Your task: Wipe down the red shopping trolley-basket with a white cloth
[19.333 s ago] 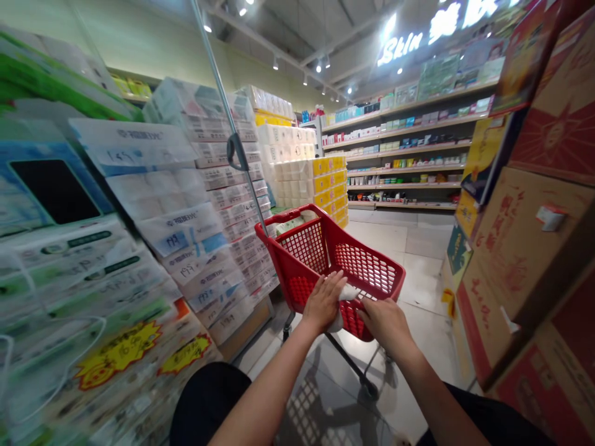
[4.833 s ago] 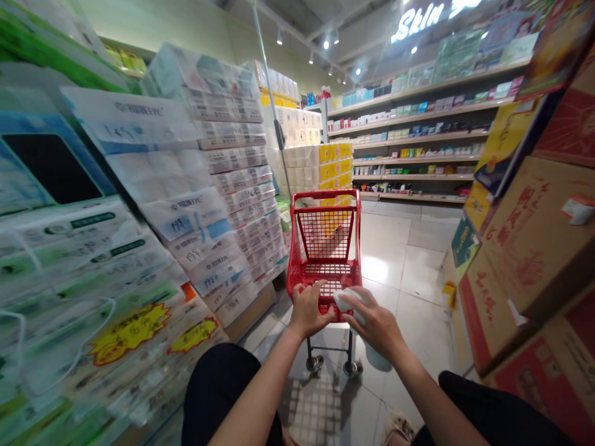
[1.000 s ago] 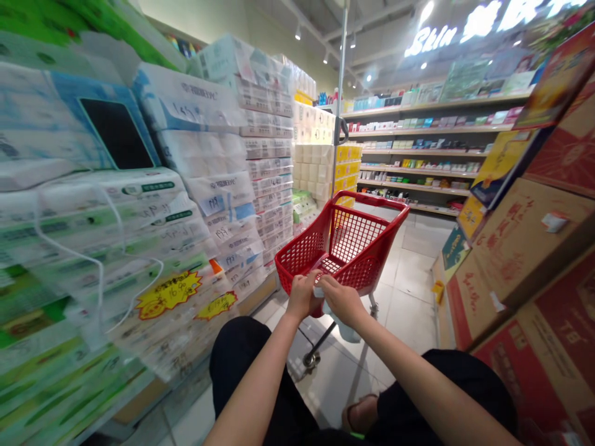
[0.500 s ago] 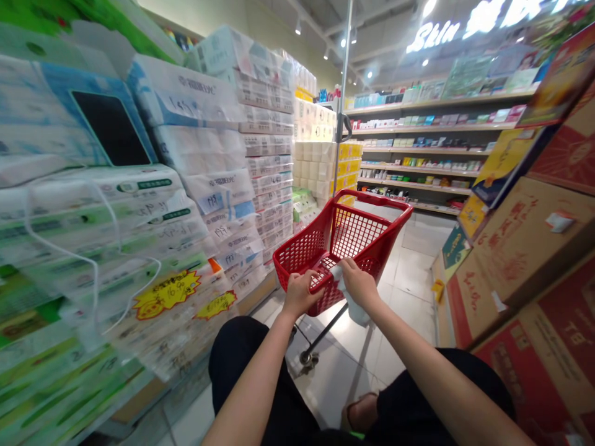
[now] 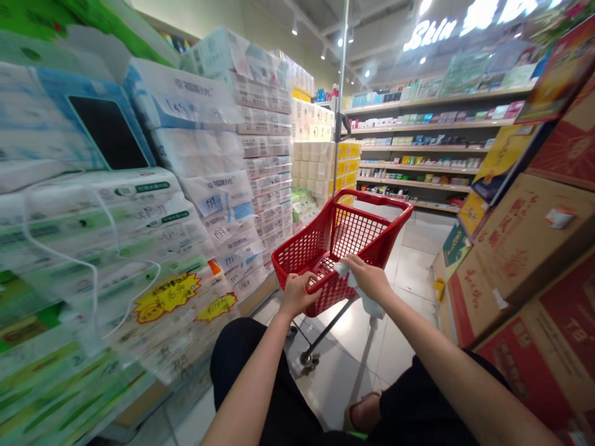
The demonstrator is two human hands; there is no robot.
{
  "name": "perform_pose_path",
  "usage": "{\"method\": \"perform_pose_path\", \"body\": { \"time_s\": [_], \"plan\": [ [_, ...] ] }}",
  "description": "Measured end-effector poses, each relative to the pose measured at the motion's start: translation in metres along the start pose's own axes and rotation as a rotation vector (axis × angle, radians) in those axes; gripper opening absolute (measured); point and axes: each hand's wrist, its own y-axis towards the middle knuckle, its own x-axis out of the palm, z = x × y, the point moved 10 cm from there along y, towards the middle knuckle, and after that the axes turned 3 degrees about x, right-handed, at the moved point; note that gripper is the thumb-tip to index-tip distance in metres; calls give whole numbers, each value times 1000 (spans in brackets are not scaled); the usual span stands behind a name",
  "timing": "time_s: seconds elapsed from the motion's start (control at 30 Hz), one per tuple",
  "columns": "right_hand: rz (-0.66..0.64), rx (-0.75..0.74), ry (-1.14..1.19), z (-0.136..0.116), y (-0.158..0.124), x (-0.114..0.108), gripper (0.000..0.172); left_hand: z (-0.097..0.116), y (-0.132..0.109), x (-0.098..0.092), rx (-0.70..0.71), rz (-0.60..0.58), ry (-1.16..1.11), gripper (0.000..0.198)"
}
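Observation:
A red plastic shopping cart with a mesh basket stands in front of me on the tiled floor. My left hand is closed around the near rim of its basket, at the left. Farther right on the same rim, my right hand presses a white cloth against the red plastic. Part of the cloth shows past the fingertips, and the rest hangs below the palm. The cart's metal leg ends in a small wheel near my left knee.
Tall stacks of wrapped tissue packs line the left side, with a dark-screened phone leaning there and a white cable hanging down. Cardboard boxes rise at the right. Product shelves stand at the back, behind a metal pole.
My right hand has slid a little to the right along the cart's rim with the cloth. The left hand keeps nearly the same place, and the cart has not visibly moved.

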Motion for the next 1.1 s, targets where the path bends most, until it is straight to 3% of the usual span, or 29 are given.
{"method": "perform_pose_path", "body": {
  "time_s": [0.07,0.17,0.33,0.43,0.57,0.67,0.77,0.97,1.03,1.1],
  "plan": [
    [20,62,8,26,7,-6,48,-1,0,0,13,-22,-14,21],
    [-1,116,42,39,12,-4,42,-8,0,-3,15,-52,1,21],
    [32,166,71,17,6,8,43,-21,2,-12,68,-180,106,22],
    [23,158,24,0,-1,16,50,-15,5,-9,116,-245,217,22],
    [28,104,-42,-18,-7,18,62,11,14,11,114,-192,387,58],
    [56,38,-109,-21,-10,14,67,20,20,19,-2,-98,477,68],
    [81,11,-176,1,-13,6,71,18,21,22,-56,-87,526,60],
    [137,213,-212,96,-19,-24,70,15,20,20,-16,-83,525,50],
    [133,278,-180,107,-21,-27,69,17,20,21,-10,-75,522,49],
    [110,285,-119,97,-22,-22,69,19,20,23,-8,-69,518,49]
  ]
}}
